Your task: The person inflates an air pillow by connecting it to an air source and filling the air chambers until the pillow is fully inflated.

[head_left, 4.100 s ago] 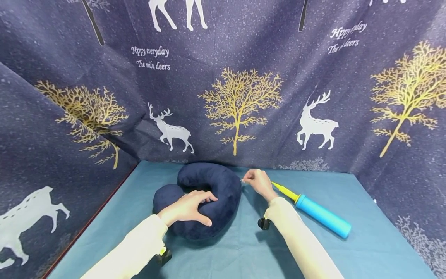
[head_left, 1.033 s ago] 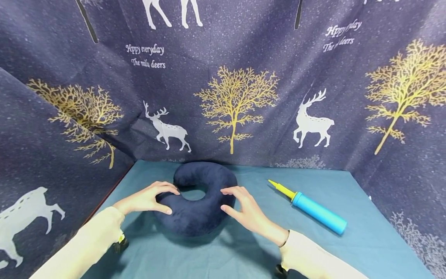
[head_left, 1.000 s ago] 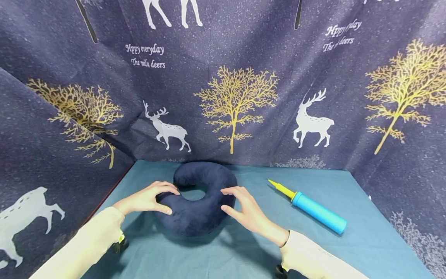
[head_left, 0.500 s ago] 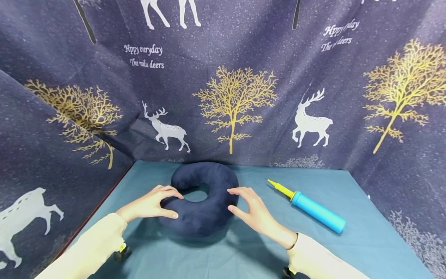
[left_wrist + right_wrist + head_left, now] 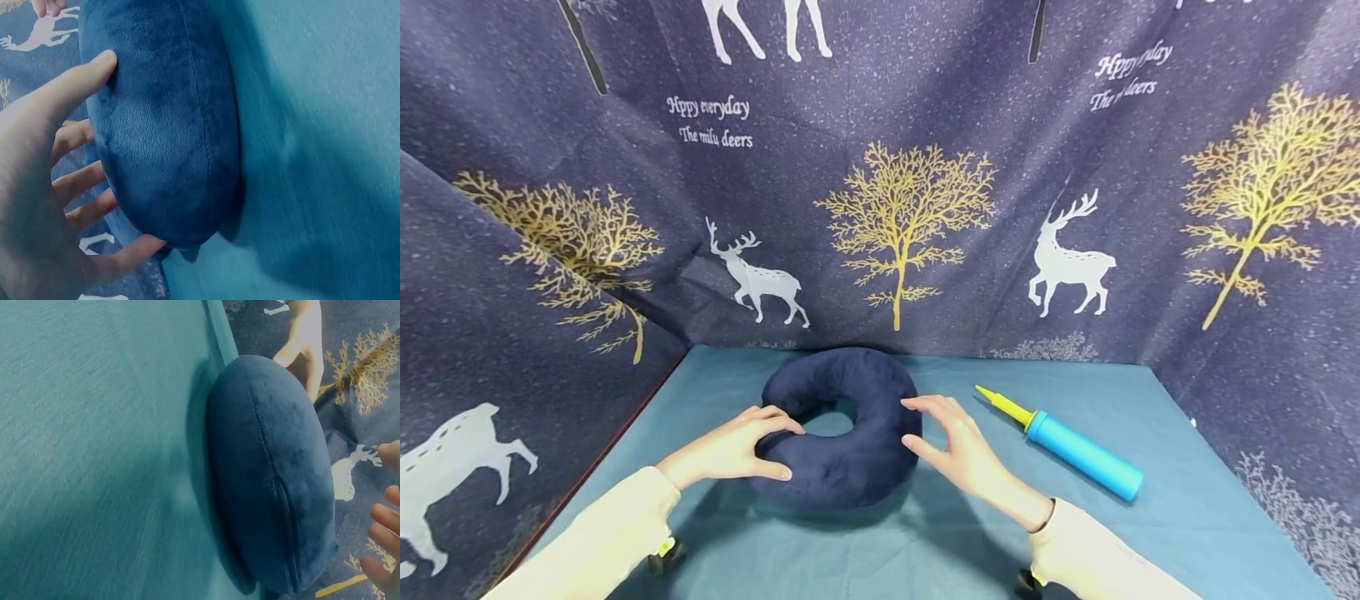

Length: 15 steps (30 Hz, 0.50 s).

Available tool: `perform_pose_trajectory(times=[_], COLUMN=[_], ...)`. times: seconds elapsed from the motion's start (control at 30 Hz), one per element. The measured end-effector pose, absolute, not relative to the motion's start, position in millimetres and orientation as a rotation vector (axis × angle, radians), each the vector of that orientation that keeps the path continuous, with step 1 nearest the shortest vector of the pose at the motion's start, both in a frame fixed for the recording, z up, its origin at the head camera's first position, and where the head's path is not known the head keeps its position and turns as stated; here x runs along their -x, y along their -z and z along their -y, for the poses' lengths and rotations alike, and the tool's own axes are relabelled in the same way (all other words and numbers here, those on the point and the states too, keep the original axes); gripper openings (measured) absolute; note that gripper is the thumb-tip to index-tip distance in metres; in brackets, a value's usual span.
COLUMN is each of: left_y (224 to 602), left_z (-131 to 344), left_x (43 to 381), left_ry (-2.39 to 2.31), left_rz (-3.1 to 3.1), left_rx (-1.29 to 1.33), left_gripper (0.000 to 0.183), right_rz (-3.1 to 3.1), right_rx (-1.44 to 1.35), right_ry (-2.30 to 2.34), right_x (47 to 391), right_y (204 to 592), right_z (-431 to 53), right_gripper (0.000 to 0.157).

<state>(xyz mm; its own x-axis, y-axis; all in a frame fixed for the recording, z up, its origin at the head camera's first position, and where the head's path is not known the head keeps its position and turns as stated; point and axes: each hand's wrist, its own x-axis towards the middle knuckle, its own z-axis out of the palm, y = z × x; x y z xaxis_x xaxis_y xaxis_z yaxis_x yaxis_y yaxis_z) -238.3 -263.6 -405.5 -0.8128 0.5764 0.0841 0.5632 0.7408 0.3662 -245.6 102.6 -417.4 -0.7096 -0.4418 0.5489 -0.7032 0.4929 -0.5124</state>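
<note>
A dark navy U-shaped neck pillow (image 5: pixel 852 473) lies on the table, its opening facing left. My left hand (image 5: pixel 737 450) grips its near left end. In the left wrist view, the thumb rests on the plush pillow (image 5: pixel 159 119) while the other fingers reach round its far side. My right hand (image 5: pixel 970 458) hovers at the pillow's right edge with thumb and fingers spread. From the right wrist view, those fingers (image 5: pixel 386 519) are loosely bent with nothing between them, and a seam with a slit-like fold runs along the pillow's side (image 5: pixel 262 481).
A blue hand pump (image 5: pixel 1086 457) with a yellow nozzle (image 5: pixel 1006 407) lies slantwise to the right on the teal cloth-covered table (image 5: pixel 940 550). Dark blue curtains (image 5: pixel 865 108) with deer and golden trees hang behind and at the sides.
Earlier my right hand pinched something small at the pillow's right edge; it has since let go and opened. Over the last second the pillow and both hands have shifted slightly right.
</note>
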Motion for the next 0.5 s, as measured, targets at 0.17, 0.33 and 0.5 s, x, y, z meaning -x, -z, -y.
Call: perform_pose_trajectory(times=[0.17, 0.33, 0.5], left_y=[405.1, 405.3, 403.4], left_z=[256.5, 247.0, 236.4], left_x=[233.9, 229.6, 227.0], left_ry=[-0.584, -0.560, -0.518], left_rz=[-2.907, -2.931, -2.959], left_rx=[-0.995, -1.051, -1.016], left_gripper=[0.050, 0.045, 0.045], right_rz=[2.402, 2.411, 2.431], right_rx=[-0.939, -0.937, -0.920], right_ry=[-1.043, -1.026, -1.003], right_x=[247.2, 247.9, 246.7], right_y=[418.1, 417.5, 416.3], right_z=[-107.4, -110.5, -113.2], right_gripper=[0.044, 0.044, 0.044])
